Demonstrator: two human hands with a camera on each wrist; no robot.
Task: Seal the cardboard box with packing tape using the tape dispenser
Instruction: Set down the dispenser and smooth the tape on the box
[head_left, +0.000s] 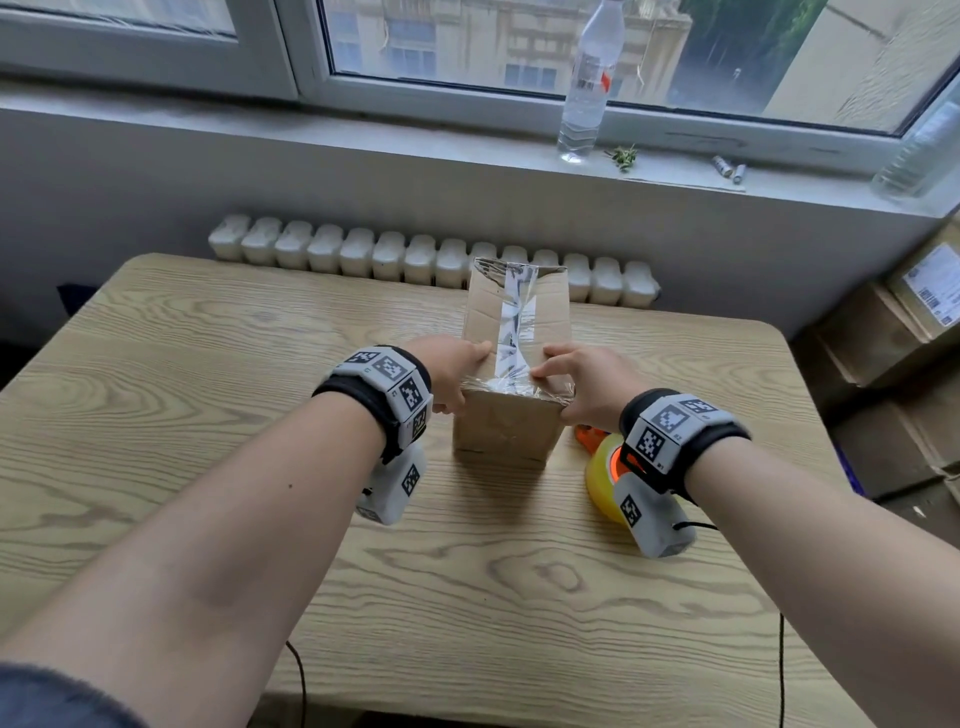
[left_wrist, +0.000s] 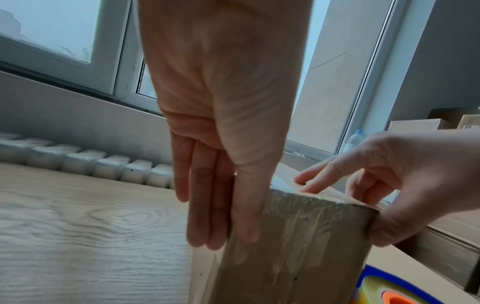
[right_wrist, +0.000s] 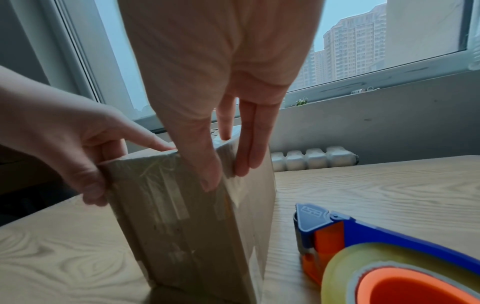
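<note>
Your box stands upright on the surface, near the middle, with a strip of tape running along the top seam and folded over the near edge. This looks like the smoothing step: both hands are pressing the tape ends down onto the near face.

Your left hand has straight fingers laid flat down the box's left side, thumb pressing the taped corner, so it grips nothing. Your right hand does the same on the other side, its fingers straight along the right face and thumb flat on the tape.

The dispenser lies idle on the surface just right of the box (roll side up, close under your right wrist).

Next, I'd judge, run your thumbs down the near face to flatten the wrinkled film, then check the far end, which the views don't show clearly.
</note>
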